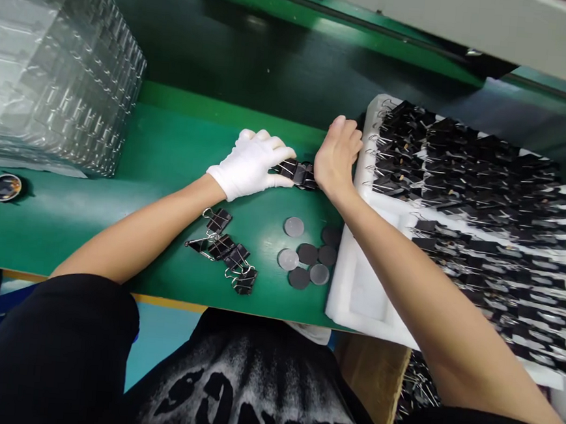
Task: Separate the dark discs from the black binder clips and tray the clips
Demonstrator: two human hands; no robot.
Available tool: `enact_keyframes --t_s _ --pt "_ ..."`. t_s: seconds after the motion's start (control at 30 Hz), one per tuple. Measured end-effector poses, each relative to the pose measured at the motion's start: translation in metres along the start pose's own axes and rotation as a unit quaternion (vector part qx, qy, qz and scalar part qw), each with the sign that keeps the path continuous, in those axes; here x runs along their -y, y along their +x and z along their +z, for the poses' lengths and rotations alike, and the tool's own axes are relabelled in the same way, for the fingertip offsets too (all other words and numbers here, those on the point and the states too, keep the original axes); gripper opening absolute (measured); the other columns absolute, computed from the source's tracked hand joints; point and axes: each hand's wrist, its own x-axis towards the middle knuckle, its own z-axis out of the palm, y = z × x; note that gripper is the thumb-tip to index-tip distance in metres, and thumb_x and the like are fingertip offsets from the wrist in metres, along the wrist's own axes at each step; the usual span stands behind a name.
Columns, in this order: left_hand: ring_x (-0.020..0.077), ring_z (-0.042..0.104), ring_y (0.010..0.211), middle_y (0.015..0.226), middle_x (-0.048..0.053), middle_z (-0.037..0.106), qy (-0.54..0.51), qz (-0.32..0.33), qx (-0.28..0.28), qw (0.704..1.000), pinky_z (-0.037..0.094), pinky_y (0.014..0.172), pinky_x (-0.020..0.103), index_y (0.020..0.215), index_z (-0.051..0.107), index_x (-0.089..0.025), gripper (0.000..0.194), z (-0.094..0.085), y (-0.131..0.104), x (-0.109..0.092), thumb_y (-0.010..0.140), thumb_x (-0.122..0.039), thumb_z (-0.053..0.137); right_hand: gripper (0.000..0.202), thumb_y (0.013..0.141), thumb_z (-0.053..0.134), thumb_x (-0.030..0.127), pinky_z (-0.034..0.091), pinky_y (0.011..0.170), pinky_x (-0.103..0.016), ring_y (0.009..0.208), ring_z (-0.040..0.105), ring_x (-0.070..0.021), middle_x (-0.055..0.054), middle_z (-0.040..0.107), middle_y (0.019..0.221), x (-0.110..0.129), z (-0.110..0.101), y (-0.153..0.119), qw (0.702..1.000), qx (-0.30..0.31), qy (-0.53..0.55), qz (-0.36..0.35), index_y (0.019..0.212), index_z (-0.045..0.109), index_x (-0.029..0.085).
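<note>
My left hand [252,165], in a white glove with bare fingertips, pinches a short row of black binder clips [300,173] on the green table. At the row's other end, the side of my bare right hand [338,152] rests against the clips, its fingers pointing away from me and partly hidden. Nothing shows in its fingers. Loose black binder clips with silver handles [222,246] lie in a cluster nearer to me. To their right are several round grey and black discs [308,254], some of them touching.
A white foam tray [343,288] packed with rows of black binder clips [467,168] stands at the right. Stacked clear plastic packs [53,76] rise at the back left, with a small cup [5,187] before them. Below the table sits a cardboard box [373,369] of clips.
</note>
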Motion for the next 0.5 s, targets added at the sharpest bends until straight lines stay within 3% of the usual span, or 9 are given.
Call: enact_keyframes --t_s 0.2,0.27,0.33,0.43,0.5 --pt "0.0365 0.063 0.124 0.127 0.012 0.076 -0.006 -0.007 -0.002 1.000 0.040 0.104 0.048 0.139 0.069 -0.024 0.051 -0.010 -0.003 -0.004 0.098 -0.055 0.069 0.063 0.109 0.016 0.069 0.034 0.120 -0.069 0.130 0.056 -0.0329 -0.013 0.060 0.119 0.009 -0.007 0.011 0.999 0.034 0.031 0.012 0.111 0.060 0.024" --pt "0.0322 0.067 0.117 0.121 0.009 0.078 -0.038 -0.019 -0.011 0.999 0.042 0.098 0.043 0.130 0.073 -0.024 0.040 -0.016 -0.004 -0.004 0.104 -0.052 0.059 0.072 0.107 0.010 0.073 0.039 0.120 -0.062 0.124 0.061 -0.0299 -0.012 0.065 0.114 0.016 -0.019 0.016 0.993 0.069 0.095 0.000 0.105 0.064 0.024" --pt "0.0281 0.072 0.102 0.110 0.010 0.080 -0.065 -0.060 -0.020 0.996 0.044 0.087 0.038 0.119 0.075 -0.021 0.041 -0.021 -0.005 -0.004 0.110 -0.046 0.043 0.080 0.105 0.009 0.078 0.046 0.114 -0.053 0.114 0.066 -0.0273 -0.010 0.071 0.109 0.023 -0.034 0.017 0.977 0.134 0.166 -0.025 0.101 0.068 0.024" --pt "0.0241 0.069 0.076 0.085 0.011 0.076 -0.084 -0.150 -0.029 0.985 0.042 0.073 0.036 0.099 0.073 -0.015 0.056 -0.027 -0.005 -0.005 0.114 -0.036 0.024 0.066 0.099 0.041 0.081 0.054 0.101 -0.046 0.104 0.070 -0.0265 -0.009 0.075 0.108 0.028 -0.056 0.007 0.948 0.251 0.180 -0.076 0.106 0.073 0.022" --pt "0.0224 0.066 0.066 0.070 0.009 0.070 -0.095 -0.190 -0.035 0.977 0.041 0.069 0.035 0.085 0.071 -0.016 0.063 -0.029 -0.004 -0.006 0.114 -0.038 0.019 0.053 0.089 0.069 0.068 0.057 0.092 -0.044 0.097 0.071 -0.0259 -0.008 0.077 0.107 0.025 -0.064 -0.003 0.934 0.300 0.161 -0.107 0.114 0.073 0.021"
